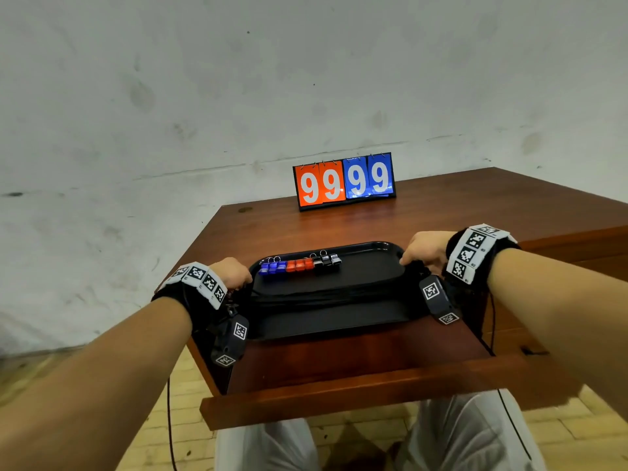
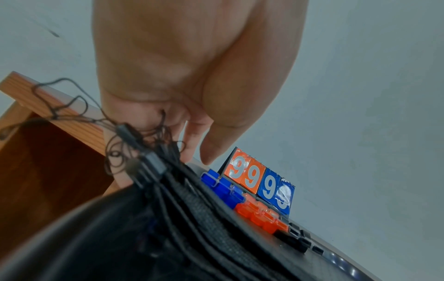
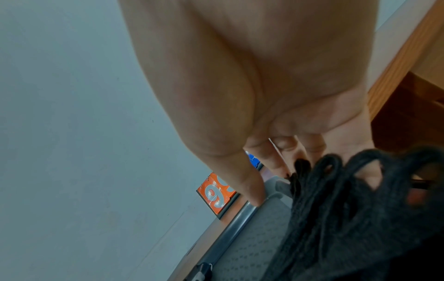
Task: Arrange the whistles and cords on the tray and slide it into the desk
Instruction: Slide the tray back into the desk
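Nine whistles (image 1: 299, 265) in a row on one black tray (image 1: 373, 254): three blue, three red, three black. One bundle of black cords (image 1: 333, 292); strands too tangled to count. One scoreboard (image 1: 344, 181) shows four nines. Two hands.

The flip scoreboard (image 1: 344, 181) on the desk (image 1: 475, 205) reads 99 on orange cards and 99 on blue.

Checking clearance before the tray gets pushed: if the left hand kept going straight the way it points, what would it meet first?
Probably the blue whistles on the tray: the left hand grips the tray's left end, pointing inward. Depth is unclear.
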A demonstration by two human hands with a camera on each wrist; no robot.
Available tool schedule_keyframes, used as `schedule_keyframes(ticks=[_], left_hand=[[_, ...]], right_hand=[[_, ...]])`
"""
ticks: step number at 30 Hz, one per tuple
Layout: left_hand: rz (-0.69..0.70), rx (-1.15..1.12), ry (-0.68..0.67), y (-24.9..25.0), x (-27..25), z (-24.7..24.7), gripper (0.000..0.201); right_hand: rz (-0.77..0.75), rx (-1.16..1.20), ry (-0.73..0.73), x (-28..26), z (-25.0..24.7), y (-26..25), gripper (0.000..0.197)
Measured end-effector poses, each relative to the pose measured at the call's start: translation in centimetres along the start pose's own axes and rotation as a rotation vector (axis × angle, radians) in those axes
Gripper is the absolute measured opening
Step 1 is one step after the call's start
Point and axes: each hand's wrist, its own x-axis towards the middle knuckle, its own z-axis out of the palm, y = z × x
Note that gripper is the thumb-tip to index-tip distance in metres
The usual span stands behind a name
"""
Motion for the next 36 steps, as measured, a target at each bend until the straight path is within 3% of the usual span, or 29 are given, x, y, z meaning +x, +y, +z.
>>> schedule_keyframes(ticks=[13,28,36], left_hand=[[-0.028,-0.120,0.013,-2.3,-3.5,1.1,0.018],[-0.071,-0.090,-0.044,-2.9,-6.1,3.3,0.024],[-0.057,0.018,-0.046,-2.1,-5.5,5.8,0.014]], right_hand=[[-0.017,-0.053,0.001,-4.4,1.2,0.9,0.016],[0.048,-0.077,-0.093,-5.9,2.6,2.5,0.026],[0.055,-0.071,-0.074,-5.5,3.5,3.5,0.021]])
